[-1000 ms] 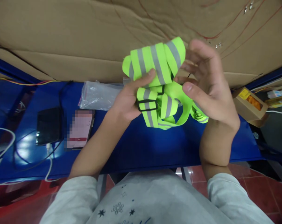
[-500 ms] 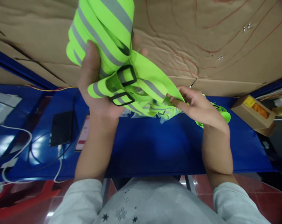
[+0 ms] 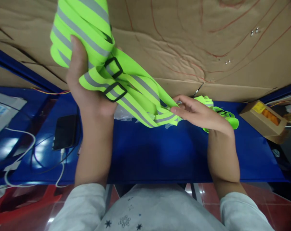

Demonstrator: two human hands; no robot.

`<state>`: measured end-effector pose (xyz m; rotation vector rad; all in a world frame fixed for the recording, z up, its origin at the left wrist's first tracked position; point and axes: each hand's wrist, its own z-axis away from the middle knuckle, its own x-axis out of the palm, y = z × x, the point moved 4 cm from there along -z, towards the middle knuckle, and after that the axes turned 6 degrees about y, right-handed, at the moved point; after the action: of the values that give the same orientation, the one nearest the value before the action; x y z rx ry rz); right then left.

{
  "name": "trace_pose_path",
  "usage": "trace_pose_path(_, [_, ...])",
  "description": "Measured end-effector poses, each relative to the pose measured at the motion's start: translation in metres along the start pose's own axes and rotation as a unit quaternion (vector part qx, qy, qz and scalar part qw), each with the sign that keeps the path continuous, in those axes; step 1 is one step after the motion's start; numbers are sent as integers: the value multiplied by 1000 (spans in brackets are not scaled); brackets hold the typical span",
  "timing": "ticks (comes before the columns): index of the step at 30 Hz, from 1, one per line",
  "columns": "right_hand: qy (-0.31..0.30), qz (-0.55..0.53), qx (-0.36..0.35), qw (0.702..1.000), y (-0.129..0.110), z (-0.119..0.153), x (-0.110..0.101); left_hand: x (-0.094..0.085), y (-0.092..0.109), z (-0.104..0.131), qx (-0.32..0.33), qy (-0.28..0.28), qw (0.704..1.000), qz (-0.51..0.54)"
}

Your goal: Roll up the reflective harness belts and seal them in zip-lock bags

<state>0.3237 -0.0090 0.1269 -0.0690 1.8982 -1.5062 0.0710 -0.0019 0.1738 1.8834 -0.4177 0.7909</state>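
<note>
My left hand (image 3: pixel 87 86) is wrapped round a thick bundle of neon-green reflective straps (image 3: pixel 84 35) with grey stripes, raised above the table. Two black slide buckles, an upper one (image 3: pixel 121 69) and a lower one (image 3: pixel 126 93), show just right of my palm. From the bundle several strap lengths run down to the right. Their ends are pinched between the thumb and fingers of my right hand (image 3: pixel 193 110). Behind that hand, more neon-green strap (image 3: pixel 233 123) lies on the blue table, partly hidden. Clear plastic film (image 3: pixel 122 114) shows beneath the held straps.
The blue table (image 3: pixel 160 154) carries a black phone (image 3: pixel 65 132) on a white cable at left. A cardboard box (image 3: pixel 263 118) with an orange item sits at right. A cardboard sheet (image 3: pixel 184 38) with red lines stands behind. A red stool (image 3: pixel 27 205) is below left.
My left hand has moved left with the bundle. The straps between my hands are drawn out longer and straighter. My right hand stays nearly in place, still pinching the strap ends.
</note>
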Motion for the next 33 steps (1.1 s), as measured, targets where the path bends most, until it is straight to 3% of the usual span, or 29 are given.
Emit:
trace_pose_path(4, [-14, -57, -30, 998, -2, -3, 0, -3, 12, -7, 17, -18, 999, 24])
trace_pose_path(13, [43, -98, -58, 993, 1, -13, 10, -7, 18, -9, 76, 34, 996, 20])
trace_pose_path(17, [137, -156, -55, 977, 4, -20, 24, 3, 9, 1, 44, 27, 998, 36])
trace_pose_path(21, [240, -123, -13, 963, 11, -24, 33, 13, 1, 13, -8, 24, 1000, -3])
trace_pose_path(27, [251, -34, -35, 967, 18, -24, 26, 18, -4, 22, 34, 28, 998, -52])
trace_pose_path(29, [334, 10, -61, 940, 12, -17, 19, 20, -10, 26, 45, 24, 997, -56])
trace_pose_path(31, [426, 81, -96, 896, -1, -6, 17, 21, -17, 32, 49, 28, 997, -56])
trace_pose_path(33, [440, 138, -140, 876, -15, 1, 24, 23, -24, 37, 48, 39, 996, -62])
